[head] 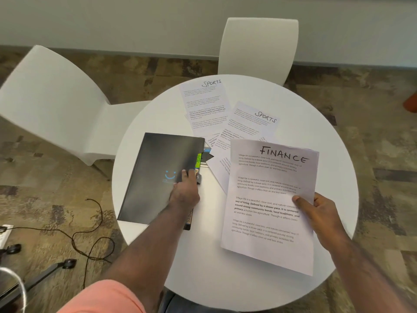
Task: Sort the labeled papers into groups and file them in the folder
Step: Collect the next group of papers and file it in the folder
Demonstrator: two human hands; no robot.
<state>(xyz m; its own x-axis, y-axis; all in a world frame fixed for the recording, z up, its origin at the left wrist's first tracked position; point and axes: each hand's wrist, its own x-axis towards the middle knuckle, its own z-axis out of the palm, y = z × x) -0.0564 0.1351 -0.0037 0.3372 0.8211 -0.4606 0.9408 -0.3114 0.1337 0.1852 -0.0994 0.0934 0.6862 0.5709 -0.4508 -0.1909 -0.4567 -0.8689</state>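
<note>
Tabletop: round, white, carrying all the paperwork. Two white chairs stand at it, one on the left and one on the far side.

Folder: black, closed, lying flat on the left half of the tabletop, a blue smiley mark on its cover. Coloured index tabs, green and yellow among them, stick out along its right edge.

Finance sheet: white, hand-lettered "FINANCE" across the top, four blocks of print below, the third partly bold. I hold it tilted above the right half of the tabletop, clear of the surface.

Sports sheets: two lie flat at the far side, each hand-lettered "SPORTS", one squarer to me, one skewed to the right. They overlap, and more sheets lie part hidden between them and the folder; their labels cannot be read.

My right hand: fingers curled round the right edge of the finance sheet, thumb pressed on its face.

My left hand: resting on the folder's right edge by the tabs, fingers bent over the cover edge; I cannot tell whether they grip it.
</note>
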